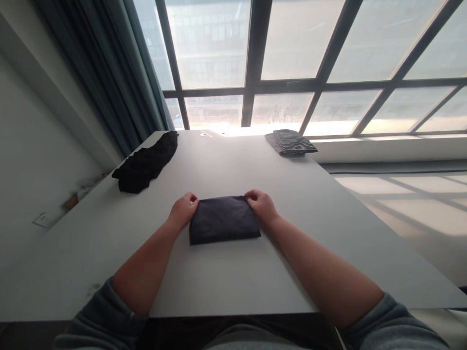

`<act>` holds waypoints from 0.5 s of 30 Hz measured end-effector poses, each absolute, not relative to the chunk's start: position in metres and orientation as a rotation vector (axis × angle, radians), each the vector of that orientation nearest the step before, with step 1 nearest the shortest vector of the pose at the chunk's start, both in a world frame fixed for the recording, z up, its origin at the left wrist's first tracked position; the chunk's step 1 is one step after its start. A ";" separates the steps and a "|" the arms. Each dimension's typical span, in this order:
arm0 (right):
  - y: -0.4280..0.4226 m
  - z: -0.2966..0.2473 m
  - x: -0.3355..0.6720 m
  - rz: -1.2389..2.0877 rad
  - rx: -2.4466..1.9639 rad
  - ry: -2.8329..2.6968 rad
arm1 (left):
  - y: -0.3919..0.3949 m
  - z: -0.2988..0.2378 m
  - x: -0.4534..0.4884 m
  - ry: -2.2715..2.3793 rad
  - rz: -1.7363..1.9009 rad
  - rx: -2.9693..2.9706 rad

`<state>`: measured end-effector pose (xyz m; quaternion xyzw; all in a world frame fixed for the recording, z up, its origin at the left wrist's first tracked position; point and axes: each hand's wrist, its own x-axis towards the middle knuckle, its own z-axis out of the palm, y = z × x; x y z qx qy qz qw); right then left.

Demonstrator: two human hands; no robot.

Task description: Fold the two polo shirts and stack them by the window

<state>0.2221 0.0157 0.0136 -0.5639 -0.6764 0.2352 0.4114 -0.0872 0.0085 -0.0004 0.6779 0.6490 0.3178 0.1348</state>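
A dark grey piece of cloth (224, 221), folded into a flat rectangle, lies on the white table (222, 282) in front of me. My left hand (183, 210) pinches its far left corner between thumb and fingers. At the far right corner, my right hand (261, 205) grips the cloth's edge the same way. The near edge of the cloth rests on the table, straight and free of both hands. What kind of garment it is, if any, cannot be made out.
Crumpled black cloth (148, 163) lies along the table's left edge. Folded striped fabric (294, 142) sits on grey fabric at the far right corner. Beyond the table stand large windows (288, 41), with a dark curtain (105, 63) to the left.
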 end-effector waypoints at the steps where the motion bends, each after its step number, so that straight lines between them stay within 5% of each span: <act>1: 0.015 0.015 0.222 0.569 -1.427 -1.709 | 0.009 -0.001 -0.086 1.863 0.951 1.946; 15: 0.015 0.025 0.228 0.165 -1.837 -1.997 | 0.018 -0.009 -0.081 1.662 1.038 2.056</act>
